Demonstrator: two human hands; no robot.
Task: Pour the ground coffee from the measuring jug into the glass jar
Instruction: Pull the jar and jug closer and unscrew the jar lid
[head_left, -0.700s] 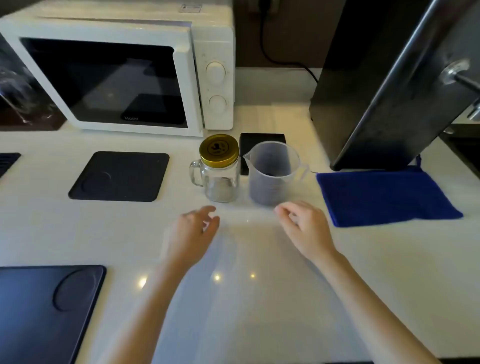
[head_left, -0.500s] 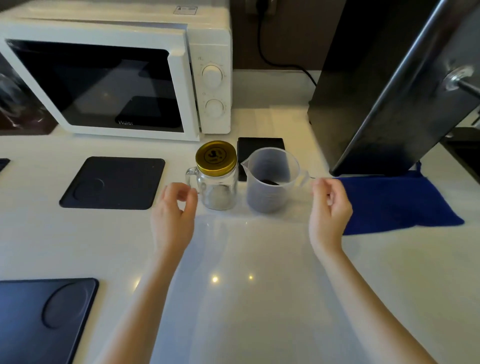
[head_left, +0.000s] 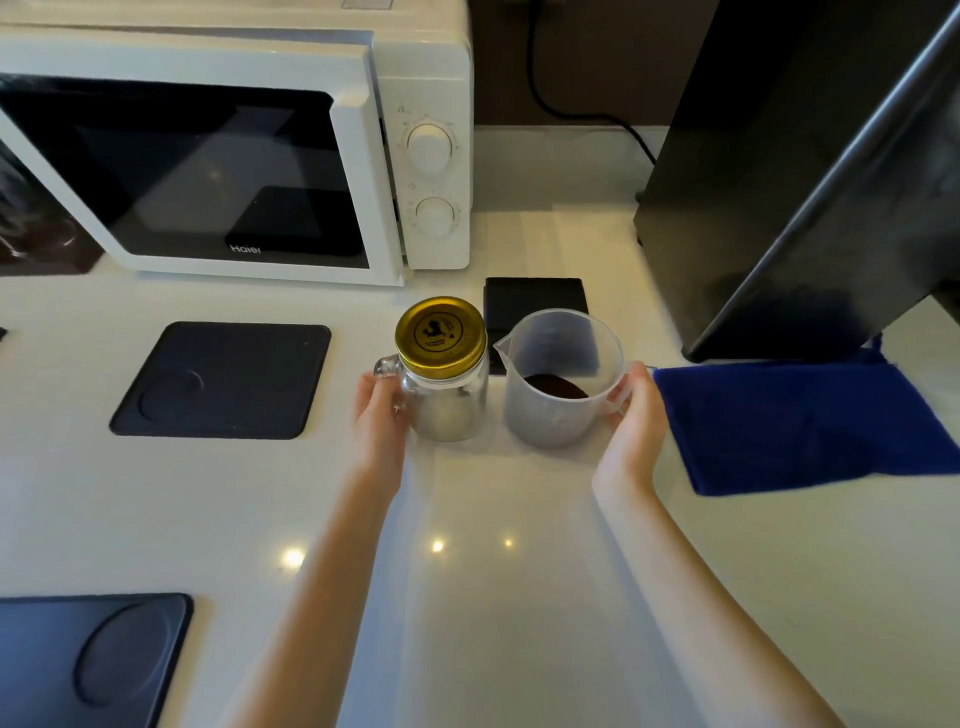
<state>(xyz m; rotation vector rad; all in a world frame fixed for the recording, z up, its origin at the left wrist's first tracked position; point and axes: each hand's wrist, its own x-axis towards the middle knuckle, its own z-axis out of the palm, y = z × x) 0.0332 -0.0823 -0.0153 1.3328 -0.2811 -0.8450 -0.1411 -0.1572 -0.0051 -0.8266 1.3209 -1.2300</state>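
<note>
A glass jar (head_left: 449, 410) with a side handle stands upright on the white counter, closed by a gold lid (head_left: 440, 336). Right beside it stands a clear plastic measuring jug (head_left: 558, 379) with dark ground coffee (head_left: 556, 386) at its bottom and its spout toward the jar. My left hand (head_left: 381, 418) wraps the jar's handle side. My right hand (head_left: 636, 415) holds the jug's handle on its right. Both vessels rest on the counter.
A white microwave (head_left: 249, 150) stands at the back left, a tall black appliance (head_left: 789, 171) at the back right. A blue cloth (head_left: 810, 421) lies right of the jug. Dark mats lie at left (head_left: 223, 379), front left (head_left: 88, 660) and behind the jug (head_left: 535, 301).
Both hands moved forward from the open counter: the left one reached the jar's handle, the right one closed on the jug's handle. Jar and jug stayed in place.
</note>
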